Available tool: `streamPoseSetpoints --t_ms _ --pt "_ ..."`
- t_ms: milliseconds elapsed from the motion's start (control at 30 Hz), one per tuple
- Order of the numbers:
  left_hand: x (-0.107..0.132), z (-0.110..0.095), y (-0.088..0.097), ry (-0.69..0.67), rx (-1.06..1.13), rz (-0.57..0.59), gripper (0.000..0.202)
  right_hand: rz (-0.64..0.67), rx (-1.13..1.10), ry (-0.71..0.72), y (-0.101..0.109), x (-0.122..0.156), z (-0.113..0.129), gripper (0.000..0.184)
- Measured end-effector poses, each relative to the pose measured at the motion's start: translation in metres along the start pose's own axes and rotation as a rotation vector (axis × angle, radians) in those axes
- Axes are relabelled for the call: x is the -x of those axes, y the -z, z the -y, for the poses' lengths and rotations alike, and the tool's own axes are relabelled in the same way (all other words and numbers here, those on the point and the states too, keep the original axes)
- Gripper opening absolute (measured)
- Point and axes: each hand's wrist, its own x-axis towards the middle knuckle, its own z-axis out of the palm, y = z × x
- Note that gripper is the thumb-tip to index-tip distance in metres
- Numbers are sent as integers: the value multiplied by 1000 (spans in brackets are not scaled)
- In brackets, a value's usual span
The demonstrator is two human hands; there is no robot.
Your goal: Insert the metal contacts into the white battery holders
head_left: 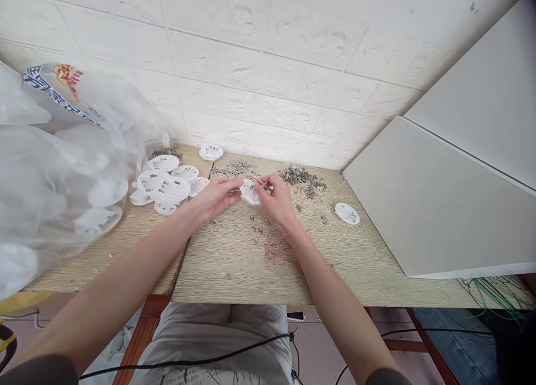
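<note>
Above the middle of the table, my left hand (220, 196) pinches the left edge of a round white plastic disc (250, 193) with slots in it. My right hand (274, 195) is closed at the disc's right side, and a thin stick-like tool (263, 184) shows between its fingers; its tip is too small to make out. Beyond my right hand lies a dark heap of small metal parts (298, 175). A flatter heap of silvery metal pieces (234, 169) lies behind my left hand. Several loose metal parts (260, 230) are scattered just below the disc.
More white discs (171, 188) are piled at the left, beside a large clear plastic bag (62, 178) of white pieces. Another disc stack (211, 152) sits by the wall, and one (347, 213) at the right. A big pale panel (452, 206) bounds the right side, near green wires (498, 295).
</note>
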Motion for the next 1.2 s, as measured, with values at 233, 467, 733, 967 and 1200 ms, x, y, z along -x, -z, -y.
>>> streamPoseSetpoints --t_ms 233,467,733,967,1200 --pt "1 3 -3 -9 -52 79 16 6 44 32 -3 3 2 9" --pt "2 4 -5 -22 -96 69 20 -28 46 10 -7 4 -1 11" --pt "1 7 -5 -6 -111 20 17 6 48 -21 -9 5 -5 10" --pt "0 9 -5 -5 -105 14 21 50 2 -84 -6 4 -4 9" --pt "0 10 -4 -21 -101 53 27 64 -90 -185 -5 3 -3 11"
